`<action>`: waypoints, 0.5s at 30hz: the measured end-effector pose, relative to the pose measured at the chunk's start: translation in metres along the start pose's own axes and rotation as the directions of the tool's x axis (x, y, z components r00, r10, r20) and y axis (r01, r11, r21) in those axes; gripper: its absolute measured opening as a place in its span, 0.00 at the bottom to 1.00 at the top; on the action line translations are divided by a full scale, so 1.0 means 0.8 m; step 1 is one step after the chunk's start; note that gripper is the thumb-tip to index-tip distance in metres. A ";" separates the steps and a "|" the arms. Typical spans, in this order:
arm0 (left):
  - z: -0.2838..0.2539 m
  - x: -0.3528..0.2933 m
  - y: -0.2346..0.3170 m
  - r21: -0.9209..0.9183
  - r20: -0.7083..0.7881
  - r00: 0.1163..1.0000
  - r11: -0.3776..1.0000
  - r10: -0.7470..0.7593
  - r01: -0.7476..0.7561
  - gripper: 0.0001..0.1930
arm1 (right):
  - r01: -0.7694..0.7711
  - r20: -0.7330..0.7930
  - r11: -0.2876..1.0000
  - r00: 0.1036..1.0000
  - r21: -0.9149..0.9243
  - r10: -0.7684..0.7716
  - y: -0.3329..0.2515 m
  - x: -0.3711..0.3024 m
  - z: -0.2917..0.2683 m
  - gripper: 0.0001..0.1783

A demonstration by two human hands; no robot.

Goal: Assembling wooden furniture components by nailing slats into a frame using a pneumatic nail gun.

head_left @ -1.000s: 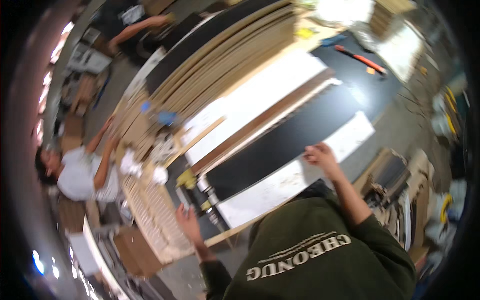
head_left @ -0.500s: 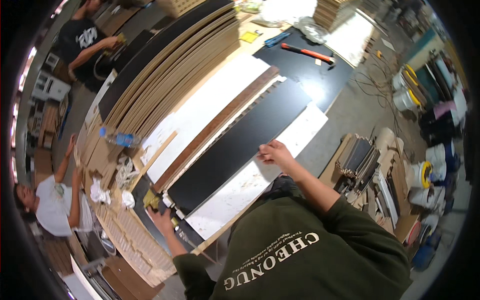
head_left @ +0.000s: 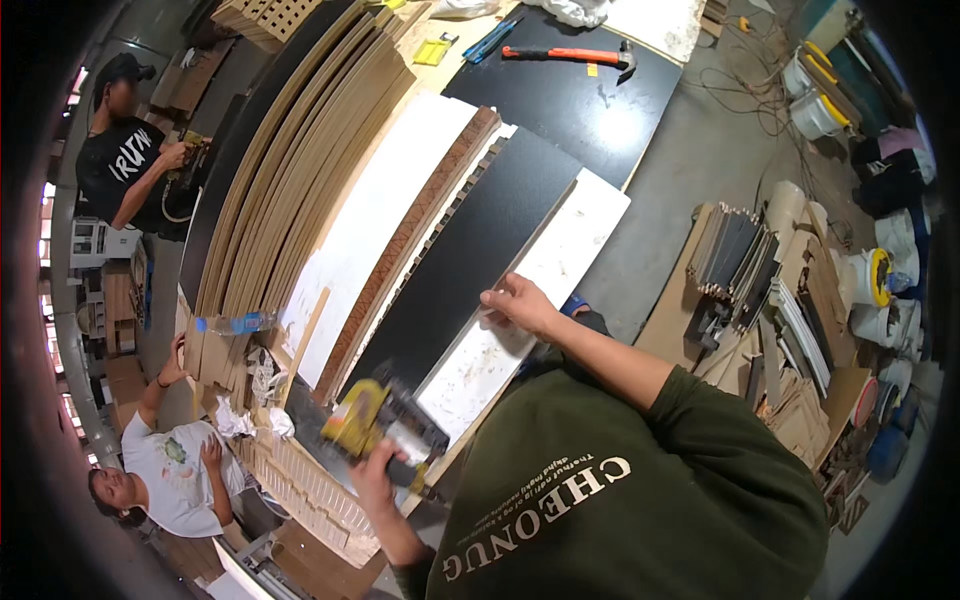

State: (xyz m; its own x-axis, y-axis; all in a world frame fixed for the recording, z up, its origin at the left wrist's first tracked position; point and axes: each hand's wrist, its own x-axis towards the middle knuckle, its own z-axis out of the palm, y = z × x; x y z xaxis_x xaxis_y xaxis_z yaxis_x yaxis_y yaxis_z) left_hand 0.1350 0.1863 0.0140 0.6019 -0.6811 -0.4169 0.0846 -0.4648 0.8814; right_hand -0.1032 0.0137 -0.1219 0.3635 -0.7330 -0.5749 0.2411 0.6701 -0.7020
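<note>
Power tool (head_left: 366, 415), yellow with black parts, blurred, was clasped in the left hand (head_left: 376, 474) near the left end of the dark panel (head_left: 475, 235); the right hand (head_left: 522, 304) curled at the panel's edge, whether pinching I couldn't tell.

Orange-handled hammer (head_left: 560, 54); blue-capped bottle (head_left: 245, 323), lying; white buckets (head_left: 816, 118).

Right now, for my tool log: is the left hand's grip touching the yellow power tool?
Touching: in the head view, the left hand's grip is closed on the yellow power tool.
</note>
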 end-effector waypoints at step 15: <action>0.161 0.052 0.066 0.453 0.404 0.907 0.887 -0.116 -0.088 0.13 | -0.011 0.003 1.000 1.000 -0.011 0.011 0.016 0.016 -0.008 0.15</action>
State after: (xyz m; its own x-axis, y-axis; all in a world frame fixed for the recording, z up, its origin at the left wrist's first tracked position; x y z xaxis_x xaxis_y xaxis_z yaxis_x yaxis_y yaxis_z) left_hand 0.0622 0.0605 0.0150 0.2157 -0.7924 -0.5706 -0.3379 -0.6088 0.7178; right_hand -0.1016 0.0120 -0.1407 0.3689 -0.7254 -0.5812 0.2277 0.6767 -0.7001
